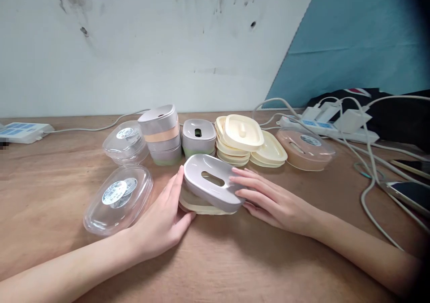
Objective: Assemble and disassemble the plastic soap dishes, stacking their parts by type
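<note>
In front of me a grey-lilac soap dish tray (208,166) with an oval slot lies tilted over a cream soap dish base (201,207), its right end jutting past the base. Around the left end of both pieces is my left hand (164,215), with the fingers along the tray's rim and the thumb at the base's front corner. My right hand (273,200) grips the tray's right end, fingers on top and thumb lower at the side. What lies between the two pieces is hidden.
Clear plastic cases (134,204) with round labels sit left. Behind stand stacked grey trays (161,139), another grey tray (199,135) and piled cream pieces (243,132). Rightward are a peach dish in a clear case (305,153), a power strip (359,135), loose cables (366,191) and a phone (410,193).
</note>
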